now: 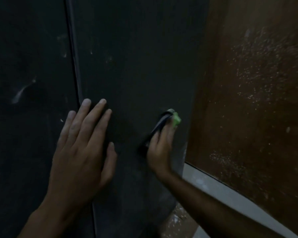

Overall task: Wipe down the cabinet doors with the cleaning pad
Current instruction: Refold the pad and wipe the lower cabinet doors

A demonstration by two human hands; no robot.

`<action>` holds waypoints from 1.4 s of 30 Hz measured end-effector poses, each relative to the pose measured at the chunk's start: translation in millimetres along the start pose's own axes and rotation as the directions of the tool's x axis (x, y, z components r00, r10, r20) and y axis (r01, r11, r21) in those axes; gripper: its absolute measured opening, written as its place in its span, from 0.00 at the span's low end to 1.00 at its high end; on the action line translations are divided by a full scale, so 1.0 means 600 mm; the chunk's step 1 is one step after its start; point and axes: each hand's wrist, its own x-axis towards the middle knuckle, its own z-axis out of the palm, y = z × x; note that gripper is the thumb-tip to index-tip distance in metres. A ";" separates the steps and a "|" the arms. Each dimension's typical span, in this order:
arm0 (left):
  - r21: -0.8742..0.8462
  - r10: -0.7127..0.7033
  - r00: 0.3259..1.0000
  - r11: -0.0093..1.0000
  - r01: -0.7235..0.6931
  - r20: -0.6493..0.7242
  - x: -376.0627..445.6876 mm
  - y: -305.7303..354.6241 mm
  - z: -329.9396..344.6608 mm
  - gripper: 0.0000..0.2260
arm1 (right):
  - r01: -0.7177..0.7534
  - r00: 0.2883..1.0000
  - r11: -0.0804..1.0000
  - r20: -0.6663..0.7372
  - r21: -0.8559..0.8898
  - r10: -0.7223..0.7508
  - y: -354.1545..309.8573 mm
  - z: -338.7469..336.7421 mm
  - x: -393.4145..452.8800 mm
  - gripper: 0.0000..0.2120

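Two dark cabinet doors fill the head view: a left door (27, 117) and a right door (136, 57), split by a narrow vertical gap. My left hand (86, 145) lies flat with straight fingers on the right door, just right of the gap. My right hand (160, 148) holds the green cleaning pad (176, 118) against the right door beside its dark handle (159, 126). Most of the pad is hidden under my fingers. The picture is dim and a little blurred.
A brown wall (256, 100) speckled with pale spots stands right of the cabinet. A pale grey skirting strip (230, 194) runs along its foot. Pale smears mark the left door. A patch of speckled brown floor (179, 220) shows below.
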 end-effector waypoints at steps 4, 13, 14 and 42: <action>-0.108 0.044 0.999 0.993 -0.043 0.007 -0.007 -0.019 -0.005 0.28 | 0.322 0.905 0.943 0.318 -0.078 -0.283 0.040 -0.054 -0.069 0.36; -0.465 -0.129 0.990 0.881 0.090 -0.054 -0.010 -0.007 -0.032 0.25 | 0.534 0.811 0.845 0.294 -0.017 -0.506 -0.092 -0.012 -0.079 0.36; -0.491 -0.141 0.988 0.866 0.096 -0.055 -0.012 -0.004 -0.033 0.25 | 0.675 0.699 0.735 0.384 -0.072 -0.604 -0.068 -0.033 -0.079 0.37; -0.246 -0.095 0.988 0.961 0.124 0.124 -0.050 0.011 -0.029 0.28 | 0.555 0.824 0.792 0.297 -0.254 -0.482 0.029 -0.054 -0.073 0.33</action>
